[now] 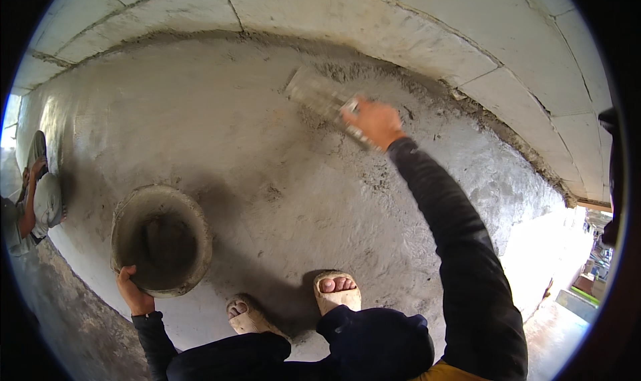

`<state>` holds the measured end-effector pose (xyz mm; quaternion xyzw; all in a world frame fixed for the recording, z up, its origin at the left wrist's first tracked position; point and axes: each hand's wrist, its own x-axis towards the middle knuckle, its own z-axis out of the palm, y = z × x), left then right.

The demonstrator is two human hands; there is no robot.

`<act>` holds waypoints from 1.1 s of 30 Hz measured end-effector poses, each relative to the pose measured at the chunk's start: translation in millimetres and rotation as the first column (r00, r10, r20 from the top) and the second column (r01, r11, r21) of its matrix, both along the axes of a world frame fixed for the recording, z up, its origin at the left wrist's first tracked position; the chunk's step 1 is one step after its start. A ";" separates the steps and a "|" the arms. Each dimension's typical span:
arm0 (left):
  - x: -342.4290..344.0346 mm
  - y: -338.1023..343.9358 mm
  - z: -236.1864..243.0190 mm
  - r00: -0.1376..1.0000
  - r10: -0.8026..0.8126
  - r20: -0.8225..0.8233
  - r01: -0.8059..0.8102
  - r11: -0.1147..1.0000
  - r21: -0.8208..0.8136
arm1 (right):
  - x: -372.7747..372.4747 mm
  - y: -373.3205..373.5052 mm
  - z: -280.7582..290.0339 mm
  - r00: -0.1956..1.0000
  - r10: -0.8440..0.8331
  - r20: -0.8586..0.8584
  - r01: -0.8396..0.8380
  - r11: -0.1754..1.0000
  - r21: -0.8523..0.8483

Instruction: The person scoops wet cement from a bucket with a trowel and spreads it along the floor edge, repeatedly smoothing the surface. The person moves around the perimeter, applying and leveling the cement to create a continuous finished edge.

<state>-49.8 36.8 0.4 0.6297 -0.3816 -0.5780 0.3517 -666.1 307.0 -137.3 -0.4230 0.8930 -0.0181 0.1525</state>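
Note:
My left hand (137, 291) grips the rim of a round, cement-crusted bucket (193, 214) at the lower left; grey mix sits in its dark interior. My right hand (374, 120) is closed on the handle of a flat rectangular trowel (308, 89), slightly blurred, which lies against the wet grey cement surface (254, 134) close to its upper seam. My two sandalled feet (337, 287) stand on that surface below.
A wall of pale blocks (414, 27) curves along the top. At the far left another person (43, 201) in grey crouches at the edge of the plastered surface. A bright opening with blurry clutter (597, 267) shows at the right, beyond the surface's edge.

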 end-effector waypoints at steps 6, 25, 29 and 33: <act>10.3 -14.8 -9.1 0.992 0.038 0.122 -0.035 0.999 -0.026 | -90.1 70.7 12.2 0.982 -0.183 -0.043 0.183 0.983 0.000; 7.6 -9.9 -15.7 0.972 0.083 0.221 -0.059 0.992 -0.112 | -29.4 -72.8 30.9 0.972 0.082 0.221 -0.095 0.995 0.044; 21.6 -5.9 -23.8 0.944 0.219 0.248 -0.209 0.976 -0.068 | -42.0 -82.1 8.9 0.992 -0.075 0.104 0.090 0.984 -0.154; 22.1 -5.0 -22.6 0.978 0.164 0.128 -0.173 0.983 0.057 | -34.5 -81.7 -10.4 0.964 0.015 0.264 -0.031 0.998 0.054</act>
